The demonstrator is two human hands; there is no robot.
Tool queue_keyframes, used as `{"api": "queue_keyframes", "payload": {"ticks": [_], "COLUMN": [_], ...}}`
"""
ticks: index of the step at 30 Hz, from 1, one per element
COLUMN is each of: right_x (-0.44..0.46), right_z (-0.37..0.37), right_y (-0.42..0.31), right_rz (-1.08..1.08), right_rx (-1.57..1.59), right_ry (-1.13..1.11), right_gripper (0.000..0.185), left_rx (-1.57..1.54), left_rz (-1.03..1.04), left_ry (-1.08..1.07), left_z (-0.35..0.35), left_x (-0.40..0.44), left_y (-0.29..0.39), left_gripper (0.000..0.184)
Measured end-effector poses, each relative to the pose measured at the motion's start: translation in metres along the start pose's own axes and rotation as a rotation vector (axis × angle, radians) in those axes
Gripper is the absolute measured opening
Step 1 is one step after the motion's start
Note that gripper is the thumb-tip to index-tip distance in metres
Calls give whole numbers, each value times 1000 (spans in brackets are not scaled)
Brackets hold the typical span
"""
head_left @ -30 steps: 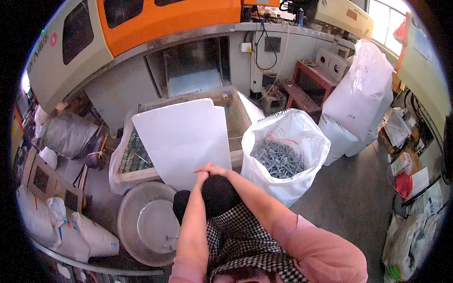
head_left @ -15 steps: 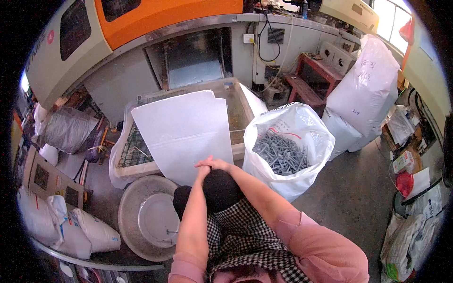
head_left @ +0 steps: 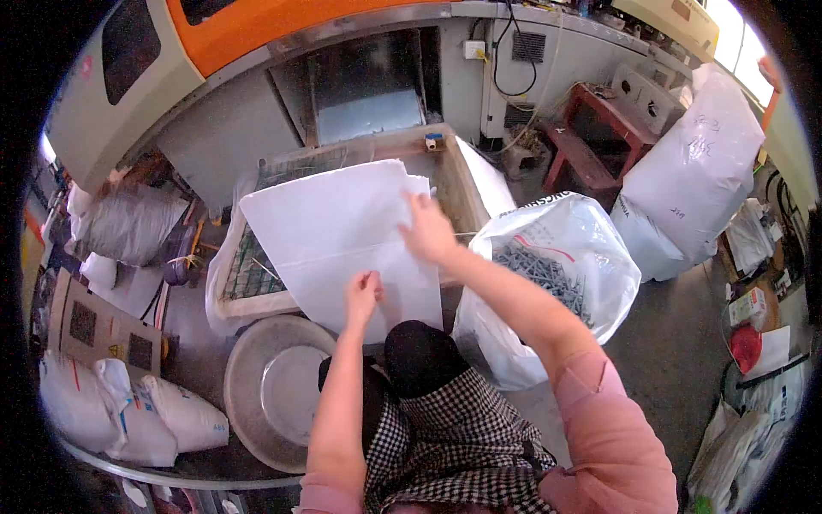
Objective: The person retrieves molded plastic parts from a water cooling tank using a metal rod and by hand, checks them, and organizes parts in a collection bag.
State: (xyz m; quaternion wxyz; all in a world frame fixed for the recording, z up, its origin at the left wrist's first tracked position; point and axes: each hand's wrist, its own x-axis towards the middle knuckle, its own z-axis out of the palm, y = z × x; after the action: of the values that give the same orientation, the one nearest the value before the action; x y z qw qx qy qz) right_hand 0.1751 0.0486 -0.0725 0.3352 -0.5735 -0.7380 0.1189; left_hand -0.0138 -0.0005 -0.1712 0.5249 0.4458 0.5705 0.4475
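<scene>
One white board (head_left: 330,224) beneath both hands (head_left: 430,231)

We hold our left hand (head_left: 364,295), curled, over the lower part of the white board (head_left: 330,218), and our right hand (head_left: 426,230), open and blurred, at its right edge; we cannot tell if either touches it. The board lies across the tub (head_left: 257,306). We have a basin (head_left: 246,381) at our left, a bag (head_left: 505,347) of grey pieces (head_left: 541,276) at our right
</scene>
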Motion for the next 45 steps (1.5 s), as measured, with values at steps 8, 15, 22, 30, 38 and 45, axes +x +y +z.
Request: {"api": "queue_keyframes", "payload": {"ticks": [8, 15, 22, 30, 38, 45], "right_x": [78, 72, 71, 82, 138, 175], "right_z": [11, -1, 44, 50, 71, 184], "right_y": [122, 116, 127, 91, 115, 162], "right_rz": [36, 346, 415, -56, -290, -339], "right_rx": [-15, 554, 636, 433, 96, -611], "right_ry": [-426, -893, -1162, -1038, -1576, -1060], "right_gripper": [76, 40, 31, 27, 56, 50], "left_rx": [672, 961, 1117, 1155, 1135, 1205], "left_rz": [708, 896, 807, 852, 952, 1210], "left_ry": [149, 279, 365, 474, 385, 194], "left_z": [47, 59, 45, 19, 13, 28], "left_x": [21, 54, 57, 48, 14, -13], "left_y": [96, 119, 138, 150, 147, 120], "left_gripper": [30, 69, 90, 97, 42, 29]}}
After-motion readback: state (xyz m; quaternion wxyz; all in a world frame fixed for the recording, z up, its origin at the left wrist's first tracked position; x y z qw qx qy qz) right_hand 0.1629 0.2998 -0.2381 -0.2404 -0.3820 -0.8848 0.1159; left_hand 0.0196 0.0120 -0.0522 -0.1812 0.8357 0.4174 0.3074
